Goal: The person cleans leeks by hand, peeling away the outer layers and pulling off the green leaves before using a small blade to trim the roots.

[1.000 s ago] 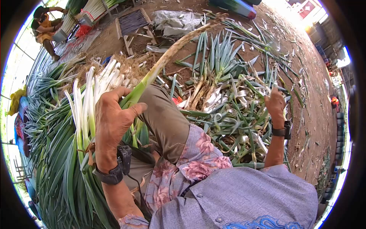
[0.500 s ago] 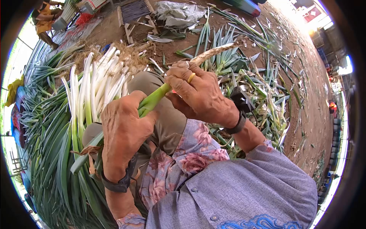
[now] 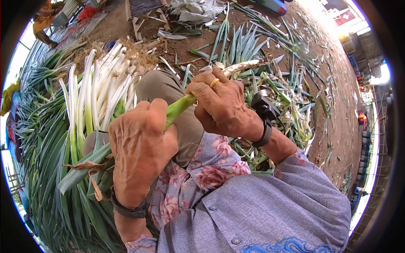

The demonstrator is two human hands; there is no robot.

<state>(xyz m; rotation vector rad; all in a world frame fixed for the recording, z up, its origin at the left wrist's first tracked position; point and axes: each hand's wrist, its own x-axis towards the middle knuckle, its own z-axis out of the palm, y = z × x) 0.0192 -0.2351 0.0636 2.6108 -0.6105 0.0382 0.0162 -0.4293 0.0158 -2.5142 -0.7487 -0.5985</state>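
A large green onion [image 3: 179, 108] lies slantwise across my lap, held at two places. My left hand [image 3: 141, 149] is closed around its green leafy part, with leaves and a dry brown strip [image 3: 98, 166] trailing out to the left. Further up the stalk, my right hand [image 3: 223, 105], with a ring on one finger, grips the onion near its soil-stained root end [image 3: 244, 67]. That end sticks out to the right beyond the knuckles. The right fingertips are partly hidden beneath the hand. Left of my knees is a pile of onions with clean white stalks [image 3: 90, 92].
Peeled-off leaves and skins [image 3: 291, 97] are heaped on the right. More untrimmed onions [image 3: 244, 46] lie ahead on the brown soil. A low stool [image 3: 145, 14] and crumpled plastic sheeting [image 3: 196, 12] are at the top. Another person [image 3: 43, 25] is at the upper left.
The onion's root end has dipped lower as my right hand turned slightly. My left hand has shifted its hold, its knuckles now more bent over the stalk. The view has moved slightly.
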